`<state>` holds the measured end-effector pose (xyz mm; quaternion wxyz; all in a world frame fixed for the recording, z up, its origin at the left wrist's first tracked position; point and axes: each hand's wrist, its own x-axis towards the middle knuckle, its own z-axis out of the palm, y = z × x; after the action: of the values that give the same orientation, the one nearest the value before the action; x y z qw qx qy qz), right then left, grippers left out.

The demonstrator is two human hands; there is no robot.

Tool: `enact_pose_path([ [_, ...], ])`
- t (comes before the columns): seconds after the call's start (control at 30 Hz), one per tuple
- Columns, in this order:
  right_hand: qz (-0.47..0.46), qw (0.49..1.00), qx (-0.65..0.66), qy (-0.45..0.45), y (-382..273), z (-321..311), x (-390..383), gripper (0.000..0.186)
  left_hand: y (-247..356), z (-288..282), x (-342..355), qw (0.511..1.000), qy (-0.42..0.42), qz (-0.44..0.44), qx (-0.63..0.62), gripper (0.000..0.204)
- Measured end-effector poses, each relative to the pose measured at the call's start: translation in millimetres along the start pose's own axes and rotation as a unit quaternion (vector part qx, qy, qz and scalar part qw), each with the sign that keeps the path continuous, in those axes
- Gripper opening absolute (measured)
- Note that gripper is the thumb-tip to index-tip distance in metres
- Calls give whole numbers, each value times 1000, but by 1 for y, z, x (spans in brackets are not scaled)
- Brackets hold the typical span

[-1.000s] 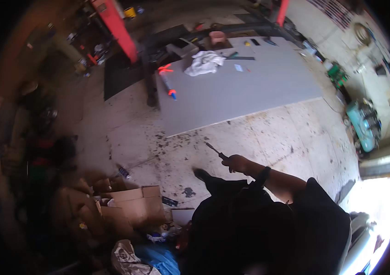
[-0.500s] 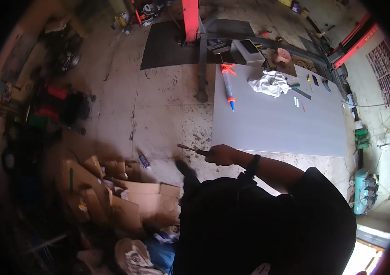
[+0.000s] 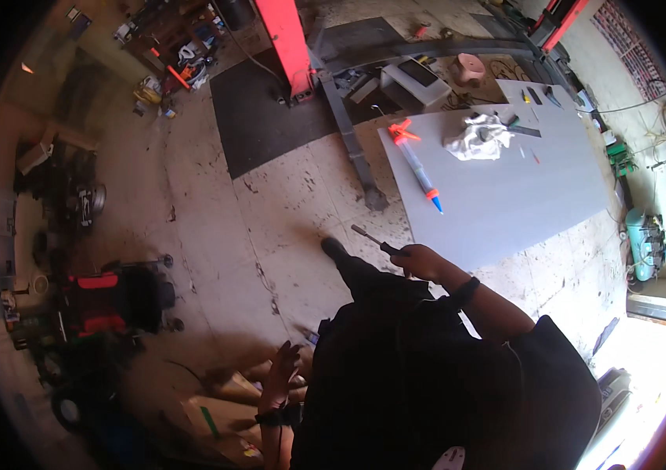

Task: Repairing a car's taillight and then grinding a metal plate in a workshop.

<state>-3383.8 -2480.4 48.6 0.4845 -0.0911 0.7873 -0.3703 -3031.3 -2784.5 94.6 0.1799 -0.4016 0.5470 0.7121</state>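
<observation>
In my right hand (image 3: 422,262) is a slim hand tool (image 3: 372,236) with a dark handle and a narrow metal shaft or blade; its exact kind is unclear. It points away to the left, above the floor. My left hand (image 3: 280,374) hangs low by my left side, fingers apart, over cardboard pieces. Ahead on the right lies a large grey sheet (image 3: 505,196). On its left part rests a caulking gun (image 3: 419,166) with orange ends, a clear tube and a blue nozzle. A crumpled white cloth (image 3: 480,139) lies farther back on the sheet.
A red lift post (image 3: 287,47) stands ahead, its dark arm (image 3: 355,149) reaching along the floor. A white bin-like box (image 3: 419,86) and a pink stool (image 3: 469,69) sit behind the sheet. To the left is a red and black wheeled machine (image 3: 113,301); cardboard (image 3: 219,419) lies lower left.
My view has turned, so the sheet and lift post appear tilted. My left hand has come into sight at lower left. The slim tool stays in my right hand.
</observation>
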Motion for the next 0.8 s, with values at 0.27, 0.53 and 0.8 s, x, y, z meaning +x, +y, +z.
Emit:
enact_pose_path([
  [0.27,-161,960,216,-79,-247,-15,193,43,74,-111,92,998,-11,37,-50,63],
  [0.53,-206,937,250,-126,-480,-5,343,45,229,-243,228,995,-25,70,-62,65],
  [0.8,-151,955,253,-33,-582,-20,435,31,526,-395,363,975,-121,173,69,58],
])
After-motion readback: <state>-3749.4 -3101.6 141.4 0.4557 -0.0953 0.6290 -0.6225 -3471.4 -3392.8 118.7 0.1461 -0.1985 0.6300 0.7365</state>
